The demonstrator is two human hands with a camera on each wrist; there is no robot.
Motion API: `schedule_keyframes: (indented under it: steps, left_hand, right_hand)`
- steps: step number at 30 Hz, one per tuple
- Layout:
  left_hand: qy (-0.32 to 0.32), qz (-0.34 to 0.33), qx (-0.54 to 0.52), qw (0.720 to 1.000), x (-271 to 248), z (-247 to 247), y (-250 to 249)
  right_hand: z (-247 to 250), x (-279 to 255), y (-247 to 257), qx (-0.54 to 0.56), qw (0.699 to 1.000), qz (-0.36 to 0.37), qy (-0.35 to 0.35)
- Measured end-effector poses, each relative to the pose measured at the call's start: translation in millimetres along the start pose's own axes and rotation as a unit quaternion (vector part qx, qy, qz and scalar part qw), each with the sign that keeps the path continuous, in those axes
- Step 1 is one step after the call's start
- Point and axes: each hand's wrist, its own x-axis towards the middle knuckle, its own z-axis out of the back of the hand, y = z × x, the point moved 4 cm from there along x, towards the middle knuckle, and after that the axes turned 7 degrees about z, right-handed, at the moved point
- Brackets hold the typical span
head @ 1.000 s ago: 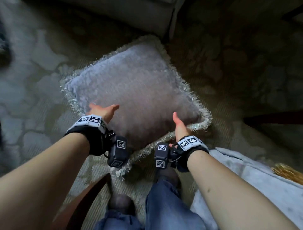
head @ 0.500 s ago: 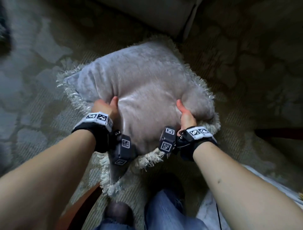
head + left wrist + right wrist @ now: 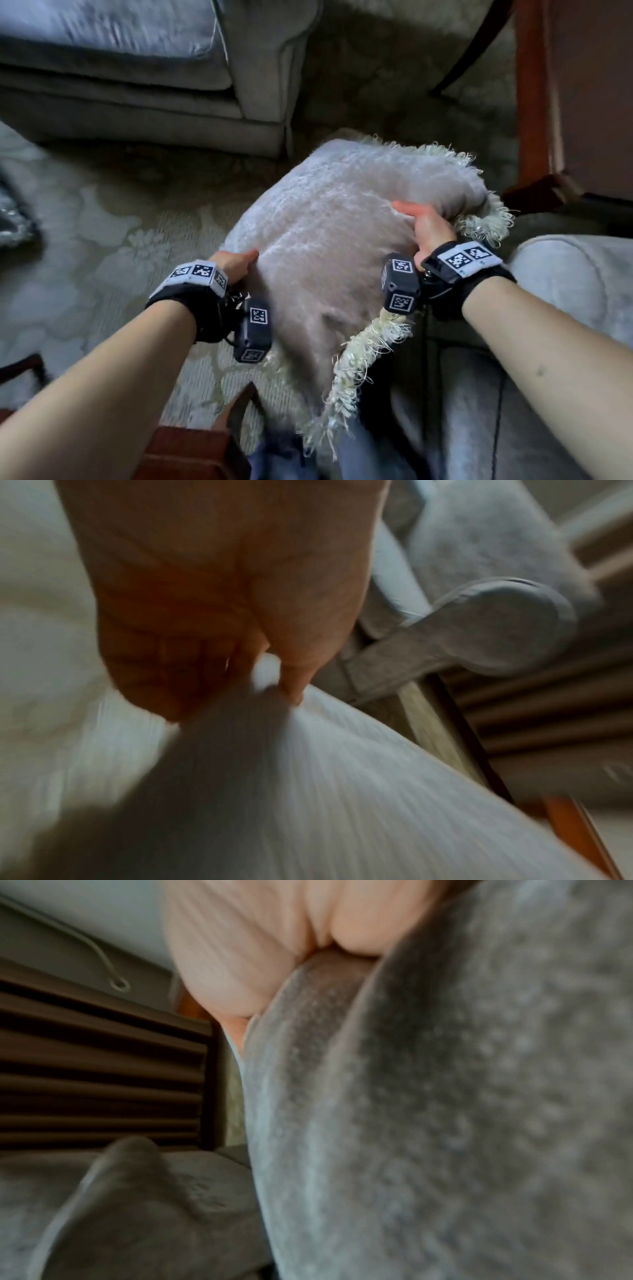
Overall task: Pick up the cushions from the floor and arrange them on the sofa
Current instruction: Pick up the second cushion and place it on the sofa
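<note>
A grey plush cushion [image 3: 329, 246] with a pale fringe is up off the floor, tilted, held between both hands. My left hand [image 3: 236, 263] grips its left side, thumb on top and fingers underneath. My right hand [image 3: 424, 222] grips the right edge near the fringed corner, thumb across the top. In the left wrist view my left hand [image 3: 260, 674] pinches a fold of the cushion [image 3: 342, 791]. In the right wrist view my right hand [image 3: 274, 961] curls against the cushion [image 3: 462, 1110]. A grey sofa [image 3: 137, 68] stands at the upper left.
A patterned carpet [image 3: 102, 222] covers the floor. A second grey sofa's rolled arm [image 3: 575, 274] sits at the right. A wooden table leg [image 3: 537, 102] stands at the upper right, and a wooden corner [image 3: 191, 452] is near my knees. Another cushion's edge [image 3: 13, 219] lies at far left.
Both hands closed on the cushion, which then rose off the carpet and swung to the right. The view turned, bringing the sofa into sight.
</note>
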Motion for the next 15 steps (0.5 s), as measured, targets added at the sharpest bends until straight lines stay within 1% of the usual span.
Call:
schedule_keyframes:
  steps: [1, 2, 4, 5, 6, 8, 10, 12, 13, 15]
  left_hand:
    - [0.021, -0.005, -0.012, 1.0, -19, 6, -6]
    - [0.024, -0.012, -0.02, 0.999, -41, 14, -14]
    - [0.005, -0.034, -0.012, 0.999, -81, 29, -34]
    - [-0.008, -0.054, 0.0, 0.999, -109, 32, -50]
    - [-0.014, -0.061, -0.007, 0.998, -123, 34, -57]
    - [-0.038, -0.113, 0.032, 0.992, -166, 20, -85]
    - [-0.026, -0.174, 0.055, 0.983, -216, -12, -111]
    - [0.031, -0.221, 0.05, 0.973, -279, -61, -130]
    - [0.07, -0.238, 0.057, 0.967, -314, -88, -135]
    - [0.156, -0.239, 0.096, 0.954, -371, -145, -136]
  right_hand:
    - [14, -19, 16, 0.021, 1.0, 0.018, -0.005]
    - [30, -38, 30, 0.035, 0.999, 0.027, -0.007]
    - [65, -81, 53, 0.051, 0.998, 0.032, -0.013]
    - [90, -107, 65, 0.066, 0.997, 0.04, -0.027]
    - [105, -123, 69, 0.076, 0.996, 0.042, -0.029]
    - [159, -173, 78, 0.105, 0.993, 0.044, -0.033]
    - [218, -217, 76, 0.15, 0.986, 0.06, -0.031]
    - [280, -254, 67, 0.195, 0.976, 0.09, -0.048]
    - [308, -273, 60, 0.213, 0.97, 0.104, -0.057]
    - [362, -306, 42, 0.238, 0.959, 0.131, -0.08]
